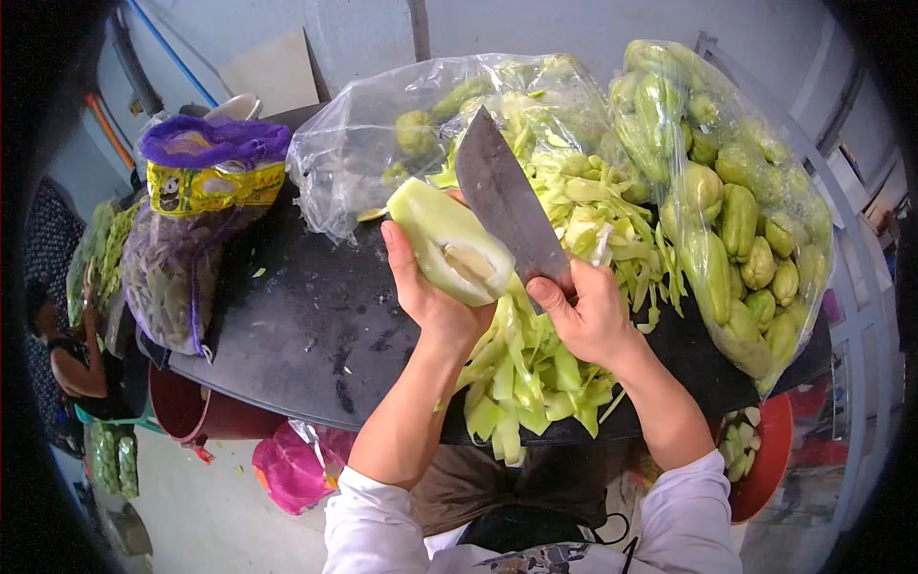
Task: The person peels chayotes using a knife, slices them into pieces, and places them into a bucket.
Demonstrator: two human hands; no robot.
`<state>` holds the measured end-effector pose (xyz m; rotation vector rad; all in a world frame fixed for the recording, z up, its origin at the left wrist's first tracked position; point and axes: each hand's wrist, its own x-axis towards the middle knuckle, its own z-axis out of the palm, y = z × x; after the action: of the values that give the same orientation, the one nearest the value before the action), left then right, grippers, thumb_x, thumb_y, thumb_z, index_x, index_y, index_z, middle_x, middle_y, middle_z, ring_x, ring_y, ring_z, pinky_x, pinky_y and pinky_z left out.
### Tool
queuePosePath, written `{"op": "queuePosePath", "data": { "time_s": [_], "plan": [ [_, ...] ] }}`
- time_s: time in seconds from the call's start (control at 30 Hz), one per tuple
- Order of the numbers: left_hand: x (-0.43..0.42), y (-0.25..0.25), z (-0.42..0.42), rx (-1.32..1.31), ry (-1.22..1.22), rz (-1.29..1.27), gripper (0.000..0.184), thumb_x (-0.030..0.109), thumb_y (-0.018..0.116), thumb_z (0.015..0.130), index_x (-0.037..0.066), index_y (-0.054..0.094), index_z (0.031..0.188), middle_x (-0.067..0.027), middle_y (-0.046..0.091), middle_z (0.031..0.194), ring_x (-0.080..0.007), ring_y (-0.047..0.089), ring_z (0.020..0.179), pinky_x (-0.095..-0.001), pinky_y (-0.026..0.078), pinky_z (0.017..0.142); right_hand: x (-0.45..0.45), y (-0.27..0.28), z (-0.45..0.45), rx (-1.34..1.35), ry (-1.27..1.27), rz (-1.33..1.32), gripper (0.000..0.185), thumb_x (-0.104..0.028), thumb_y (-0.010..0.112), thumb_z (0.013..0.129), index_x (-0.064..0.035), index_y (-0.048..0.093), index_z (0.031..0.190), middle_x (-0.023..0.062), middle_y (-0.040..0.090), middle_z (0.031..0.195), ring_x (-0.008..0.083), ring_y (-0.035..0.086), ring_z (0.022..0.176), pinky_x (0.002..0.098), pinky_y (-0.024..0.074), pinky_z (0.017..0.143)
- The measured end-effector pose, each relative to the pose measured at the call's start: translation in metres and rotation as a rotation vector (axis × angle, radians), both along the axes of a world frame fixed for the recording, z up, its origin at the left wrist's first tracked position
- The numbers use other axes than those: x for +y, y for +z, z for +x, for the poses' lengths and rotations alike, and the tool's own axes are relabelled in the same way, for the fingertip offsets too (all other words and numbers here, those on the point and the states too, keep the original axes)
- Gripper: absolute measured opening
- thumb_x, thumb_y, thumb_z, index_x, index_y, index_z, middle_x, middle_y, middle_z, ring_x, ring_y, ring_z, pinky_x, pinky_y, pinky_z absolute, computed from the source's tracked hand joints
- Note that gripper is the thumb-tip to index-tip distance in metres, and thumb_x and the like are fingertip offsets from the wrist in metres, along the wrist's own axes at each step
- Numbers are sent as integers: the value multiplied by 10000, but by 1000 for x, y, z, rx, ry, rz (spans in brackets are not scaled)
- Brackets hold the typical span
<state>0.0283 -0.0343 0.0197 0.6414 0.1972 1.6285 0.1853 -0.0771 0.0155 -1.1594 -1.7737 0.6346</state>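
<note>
1. We see the pale green, peeled fruit (440, 239) in the air over the dark table (282, 335), its hollowed cut face turned up towards us.
2. The left hand (435, 301) cups it from below: the thumb lies along the near left side, the palm sits under the cut end, and the fingers spread around the far side, opened to the fruit's width.
3. The right hand (593, 320) is closed firmly around the grip of a broad knife (507, 191), the thumb lying near the base of the blade. We cannot tell whether the blade touches the fruit or only passes in front of it.
4. We judge the fruit moderately heavy for a single palm, with firm flesh that should hold its shape under a steady grip.
5. Its bare, moist-looking surface is probably slippery, so we favour a wide cradle over a fingertip pinch.
6. The rim around the hollow looks thinnest and likeliest to chip; we would take hold along the thick, rounded flank, fingers kept clear of the edge.
7. The peel strips (521, 383) heaped beneath look thin, limp and light, best gathered by the handful.
</note>
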Motion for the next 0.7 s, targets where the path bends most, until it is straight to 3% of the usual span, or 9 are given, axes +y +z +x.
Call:
{"op": "queuePosePath", "data": {
  "time_s": [0.3,0.37,0.57,0.7],
  "plan": [
    [-10,-6,10,34,-30,-95,665,647,408,944,64,523,1243,-103,619,1065,-226,622,960,-369,507,835,6,-9,-3,-41,-14,72,466,-390,651,931,70,581,916,164,621,622,281,641,542,366,472,507],
    [-11,-8,10,182,-71,-30,702,689,422,908,111,517,1295,-92,600,1179,-256,593,1064,-409,483,914,5,-9,-2,-17,14,41,508,-411,681,905,83,567,910,166,634,620,266,673,574,355,493,514],
    [-12,-9,14,196,-12,-67,683,686,416,912,112,531,1263,-97,605,1141,-249,599,1027,-403,499,872,0,-1,-7,143,115,65,569,-399,748,857,118,548,986,160,653,633,184,681,599,323,520,523],
    [-12,-11,8,291,-85,-25,665,683,420,913,108,543,1225,-99,610,1095,-243,603,988,-396,501,844,0,0,1,30,112,-44,550,-371,745,865,122,551,1010,160,654,648,178,680,602,316,520,524]
  ]
}}
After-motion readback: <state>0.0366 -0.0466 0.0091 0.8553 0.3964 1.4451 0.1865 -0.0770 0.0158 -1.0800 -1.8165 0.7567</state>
